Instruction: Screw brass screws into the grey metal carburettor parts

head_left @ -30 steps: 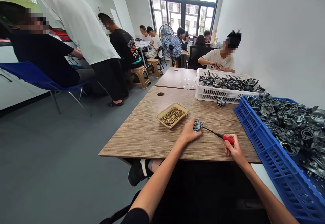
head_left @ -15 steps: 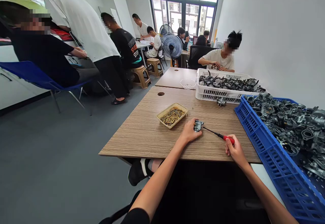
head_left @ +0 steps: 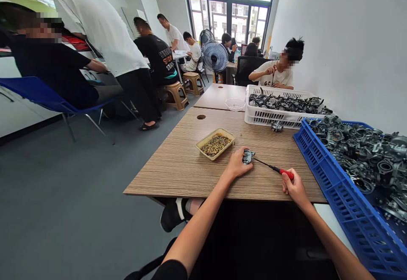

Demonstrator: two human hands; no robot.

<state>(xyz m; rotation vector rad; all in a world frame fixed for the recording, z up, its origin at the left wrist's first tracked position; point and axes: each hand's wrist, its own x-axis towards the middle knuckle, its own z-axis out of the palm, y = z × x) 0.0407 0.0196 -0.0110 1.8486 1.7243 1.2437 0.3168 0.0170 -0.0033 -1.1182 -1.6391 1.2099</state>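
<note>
My left hand (head_left: 237, 164) is closed around a small grey metal part (head_left: 247, 157) on the wood-grain table (head_left: 171, 165). In my right hand (head_left: 295, 187) is the red handle of a screwdriver (head_left: 286, 173); its dark shaft points left and its tip is at the right side of the metal part. Whether the tip sits in a screw is too small to tell. Just beyond my left hand stands a cream tray (head_left: 211, 158) holding many small brass-coloured pieces.
A blue crate (head_left: 333, 178) heaped with metal parts is at the right. Behind it stands a white crate (head_left: 273, 118) of parts, with one loose part (head_left: 277, 126) before it. A clear dish (head_left: 234, 104) lies farther back. Several people sit or stand around the room.
Across the table, the seated person has raised one hand. A standing person at the back has leaned slightly left. My hands, the metal part and the screwdriver look nearly unchanged.
</note>
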